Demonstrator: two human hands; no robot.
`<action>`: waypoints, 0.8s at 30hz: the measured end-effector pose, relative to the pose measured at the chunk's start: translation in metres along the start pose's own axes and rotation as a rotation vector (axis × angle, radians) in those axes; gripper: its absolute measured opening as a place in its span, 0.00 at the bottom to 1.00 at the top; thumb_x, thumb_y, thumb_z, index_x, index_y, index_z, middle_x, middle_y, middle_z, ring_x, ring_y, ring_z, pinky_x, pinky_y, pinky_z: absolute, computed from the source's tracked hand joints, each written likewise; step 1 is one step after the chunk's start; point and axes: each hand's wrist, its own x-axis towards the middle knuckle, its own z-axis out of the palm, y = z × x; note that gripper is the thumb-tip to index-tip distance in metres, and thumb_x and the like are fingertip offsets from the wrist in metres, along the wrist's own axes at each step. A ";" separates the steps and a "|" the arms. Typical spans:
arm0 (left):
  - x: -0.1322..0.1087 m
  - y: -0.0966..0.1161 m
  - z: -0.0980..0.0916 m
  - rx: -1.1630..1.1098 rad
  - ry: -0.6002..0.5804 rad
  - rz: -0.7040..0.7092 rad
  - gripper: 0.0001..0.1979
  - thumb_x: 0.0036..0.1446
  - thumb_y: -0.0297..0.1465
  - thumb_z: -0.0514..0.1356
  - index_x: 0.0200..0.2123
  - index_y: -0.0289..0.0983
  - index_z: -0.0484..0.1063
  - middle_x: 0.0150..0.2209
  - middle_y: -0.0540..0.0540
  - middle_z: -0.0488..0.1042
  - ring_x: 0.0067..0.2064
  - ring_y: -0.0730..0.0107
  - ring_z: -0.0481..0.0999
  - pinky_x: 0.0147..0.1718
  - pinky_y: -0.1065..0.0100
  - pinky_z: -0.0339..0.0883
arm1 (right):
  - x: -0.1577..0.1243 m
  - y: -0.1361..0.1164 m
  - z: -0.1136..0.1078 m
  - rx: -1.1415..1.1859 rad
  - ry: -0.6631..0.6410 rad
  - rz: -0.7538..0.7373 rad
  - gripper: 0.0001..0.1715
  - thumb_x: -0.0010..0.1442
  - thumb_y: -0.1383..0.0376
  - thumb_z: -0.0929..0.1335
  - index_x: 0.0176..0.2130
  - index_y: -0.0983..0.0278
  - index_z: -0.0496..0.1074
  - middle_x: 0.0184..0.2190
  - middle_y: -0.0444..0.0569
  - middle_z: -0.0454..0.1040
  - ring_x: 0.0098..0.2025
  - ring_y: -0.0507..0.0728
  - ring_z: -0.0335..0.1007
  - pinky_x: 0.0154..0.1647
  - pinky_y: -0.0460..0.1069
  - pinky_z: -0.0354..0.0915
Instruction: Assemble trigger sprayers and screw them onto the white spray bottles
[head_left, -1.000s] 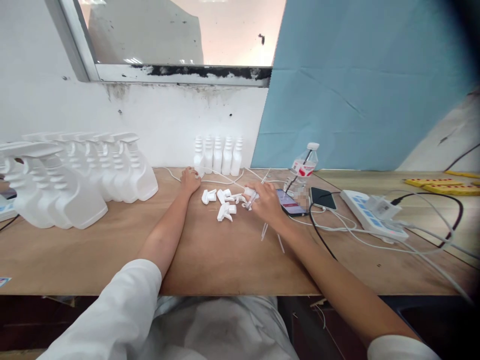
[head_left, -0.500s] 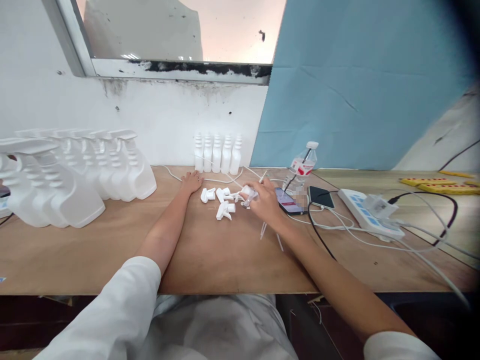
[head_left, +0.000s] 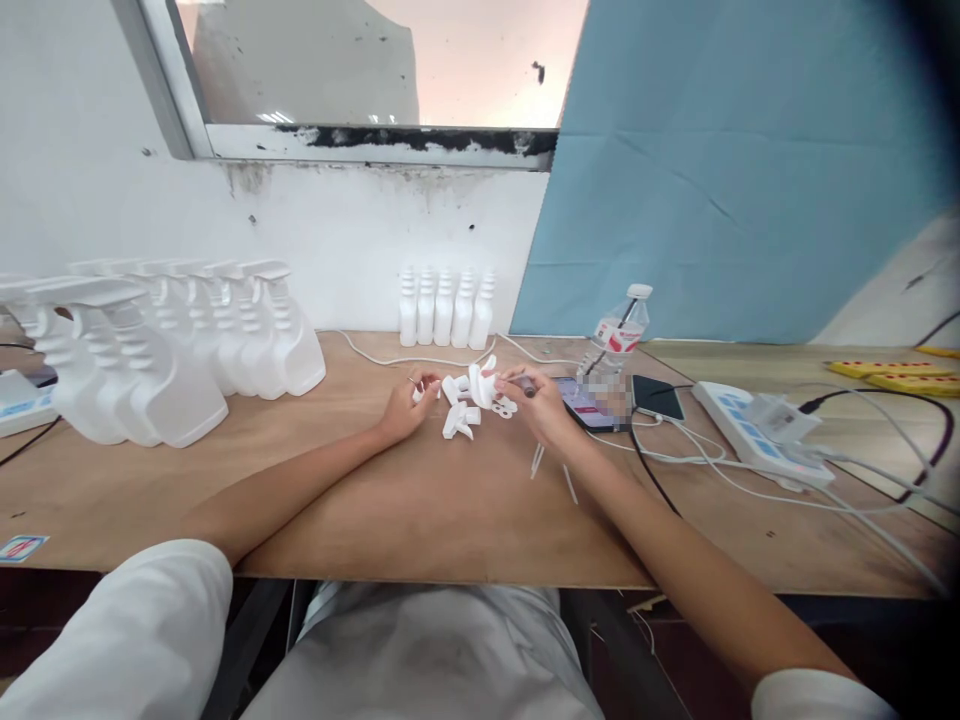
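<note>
My right hand [head_left: 541,405] is closed on a white trigger spray head [head_left: 482,384], lifted a little off the wooden table [head_left: 420,500]. My left hand [head_left: 405,405] rests on the table with its fingers curled against another small white spray head [head_left: 418,392]. More loose white spray heads [head_left: 459,415] lie between my hands. Thin clear dip tubes [head_left: 537,459] lie on the wood just below my right wrist.
Several white trigger spray bottles [head_left: 172,345] stand in a row at the left. Several small white bottles [head_left: 446,308] line the back wall. At the right are a water bottle [head_left: 621,335], two phones [head_left: 658,397], a power strip [head_left: 757,430] and trailing cables.
My left hand drew back from the far edge toward the loose spray heads. My right hand raised a spray head off the table. The view shifted slightly.
</note>
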 end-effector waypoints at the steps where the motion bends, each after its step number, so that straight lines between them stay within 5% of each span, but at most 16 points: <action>1: -0.005 0.007 0.005 -0.117 0.007 -0.061 0.14 0.63 0.43 0.52 0.44 0.39 0.66 0.39 0.45 0.71 0.40 0.67 0.72 0.42 0.64 0.67 | -0.002 0.000 0.003 0.013 -0.008 0.021 0.21 0.44 0.51 0.76 0.29 0.60 0.68 0.26 0.44 0.74 0.31 0.56 0.72 0.33 0.50 0.64; 5: -0.014 0.027 0.025 -0.619 0.018 -0.323 0.22 0.56 0.50 0.59 0.45 0.41 0.60 0.37 0.48 0.69 0.28 0.74 0.69 0.27 0.70 0.66 | -0.010 0.000 0.014 -0.004 -0.061 0.030 0.21 0.46 0.49 0.75 0.26 0.60 0.67 0.25 0.45 0.74 0.33 0.58 0.74 0.35 0.52 0.65; 11: -0.013 0.037 0.026 -1.106 -0.213 -0.474 0.27 0.53 0.55 0.58 0.46 0.43 0.58 0.31 0.49 0.69 0.22 0.72 0.68 0.16 0.72 0.60 | -0.014 0.003 0.020 -0.173 -0.141 -0.149 0.16 0.51 0.52 0.73 0.27 0.59 0.70 0.35 0.47 0.78 0.40 0.59 0.74 0.43 0.55 0.67; 14: -0.012 0.036 0.024 -1.162 -0.279 -0.483 0.27 0.53 0.54 0.59 0.45 0.41 0.57 0.33 0.47 0.71 0.25 0.69 0.72 0.16 0.71 0.64 | -0.014 0.007 0.018 -0.320 -0.182 -0.301 0.14 0.56 0.53 0.71 0.30 0.60 0.72 0.41 0.50 0.77 0.44 0.61 0.73 0.47 0.56 0.66; 19: -0.013 0.033 0.025 -1.067 -0.218 -0.479 0.23 0.53 0.45 0.65 0.41 0.40 0.56 0.28 0.51 0.71 0.23 0.73 0.71 0.16 0.76 0.63 | -0.018 0.015 0.017 -0.637 -0.313 -0.617 0.07 0.62 0.60 0.67 0.36 0.57 0.75 0.44 0.50 0.76 0.48 0.61 0.70 0.51 0.58 0.65; 24: -0.012 0.036 0.029 -0.991 -0.179 -0.511 0.23 0.52 0.43 0.65 0.40 0.41 0.56 0.27 0.52 0.71 0.19 0.76 0.68 0.13 0.79 0.57 | -0.020 0.025 0.019 -0.692 -0.260 -0.795 0.08 0.62 0.66 0.67 0.40 0.56 0.75 0.45 0.51 0.74 0.47 0.61 0.70 0.47 0.57 0.67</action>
